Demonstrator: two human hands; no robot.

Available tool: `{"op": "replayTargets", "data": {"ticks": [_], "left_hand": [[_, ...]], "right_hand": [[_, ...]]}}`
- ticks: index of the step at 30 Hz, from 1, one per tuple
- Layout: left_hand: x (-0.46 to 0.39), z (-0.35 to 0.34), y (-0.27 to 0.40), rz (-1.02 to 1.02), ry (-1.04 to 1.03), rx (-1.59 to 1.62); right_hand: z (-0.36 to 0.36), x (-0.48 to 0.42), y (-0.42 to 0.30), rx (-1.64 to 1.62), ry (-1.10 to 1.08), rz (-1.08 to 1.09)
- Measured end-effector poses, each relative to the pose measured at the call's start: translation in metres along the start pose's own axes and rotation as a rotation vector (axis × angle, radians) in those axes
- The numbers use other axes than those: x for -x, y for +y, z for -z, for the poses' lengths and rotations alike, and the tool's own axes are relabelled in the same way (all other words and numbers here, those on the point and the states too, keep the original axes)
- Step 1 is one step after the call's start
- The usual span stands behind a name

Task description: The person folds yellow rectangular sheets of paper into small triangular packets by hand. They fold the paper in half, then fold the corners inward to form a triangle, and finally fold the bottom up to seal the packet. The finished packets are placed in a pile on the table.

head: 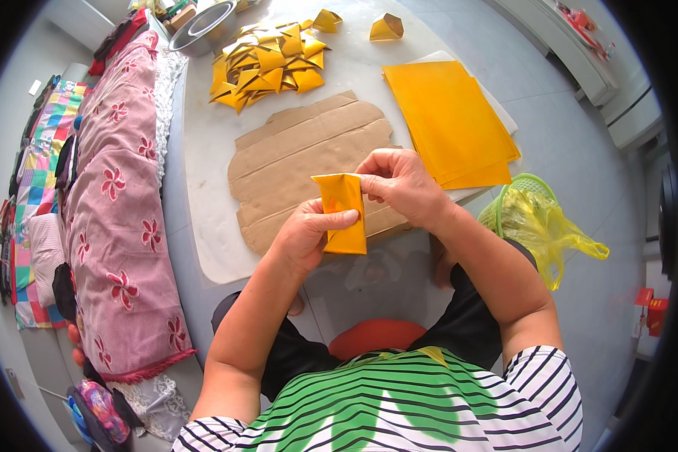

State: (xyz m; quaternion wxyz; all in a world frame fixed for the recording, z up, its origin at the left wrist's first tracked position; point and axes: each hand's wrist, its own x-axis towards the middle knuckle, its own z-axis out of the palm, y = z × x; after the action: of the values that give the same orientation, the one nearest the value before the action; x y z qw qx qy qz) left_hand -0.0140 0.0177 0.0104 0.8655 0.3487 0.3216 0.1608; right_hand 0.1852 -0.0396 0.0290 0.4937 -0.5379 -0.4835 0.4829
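Observation:
A folded strip of gold paper (343, 231) is held upright in front of me, over the near edge of a brown cardboard sheet (311, 141). My left hand (311, 231) grips its lower half, the thumb lying across the front. At its top right corner, the thumb and fingers of my right hand (404, 183) pinch the edge. Flat gold paper sheets (452, 118) lie stacked to the right of the cardboard. Beyond it rises a pile of folded gold paper pieces (268, 65), with two separate pieces, one folded piece (327, 21) beside the pile and another (387, 28) farther right.
Everything lies on a white tabletop (209, 226) with rounded corners. A metal basin (203, 28) stands at its far left. On my right is a green plastic basket (491, 212) lined with a yellow plastic bag (534, 217). A pink flowered cover (118, 226) drapes furniture on the left.

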Motion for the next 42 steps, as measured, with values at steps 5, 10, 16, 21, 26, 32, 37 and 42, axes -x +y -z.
{"op": "replayTargets", "data": {"ticks": [5, 10, 16, 21, 26, 32, 37, 42], "left_hand": [[0.002, 0.002, 0.0, 0.004, 0.054, -0.038], [0.004, -0.004, 0.0, 0.023, 0.065, -0.079], [0.002, -0.003, -0.002, 0.05, 0.074, -0.141], [0.007, -0.002, -0.005, 0.027, 0.068, -0.103], [0.005, 0.0, -0.002, 0.015, 0.068, -0.115], [0.005, -0.003, -0.002, 0.002, 0.094, -0.121], [0.005, -0.002, -0.002, 0.004, 0.079, -0.121], [0.003, -0.003, -0.002, -0.02, 0.079, -0.14]], "right_hand": [[0.012, -0.005, -0.005, -0.113, -0.045, -0.169], [0.007, -0.004, -0.003, -0.074, -0.136, -0.208], [0.012, -0.007, 0.0, -0.019, -0.046, -0.123], [0.02, -0.01, -0.011, 0.044, -0.047, -0.189], [0.015, -0.005, -0.006, 0.06, -0.195, -0.187], [0.011, -0.006, -0.004, -0.135, -0.146, -0.242], [0.013, -0.006, -0.001, -0.252, -0.127, -0.236], [0.013, -0.007, 0.002, -0.285, -0.137, -0.167]]}}
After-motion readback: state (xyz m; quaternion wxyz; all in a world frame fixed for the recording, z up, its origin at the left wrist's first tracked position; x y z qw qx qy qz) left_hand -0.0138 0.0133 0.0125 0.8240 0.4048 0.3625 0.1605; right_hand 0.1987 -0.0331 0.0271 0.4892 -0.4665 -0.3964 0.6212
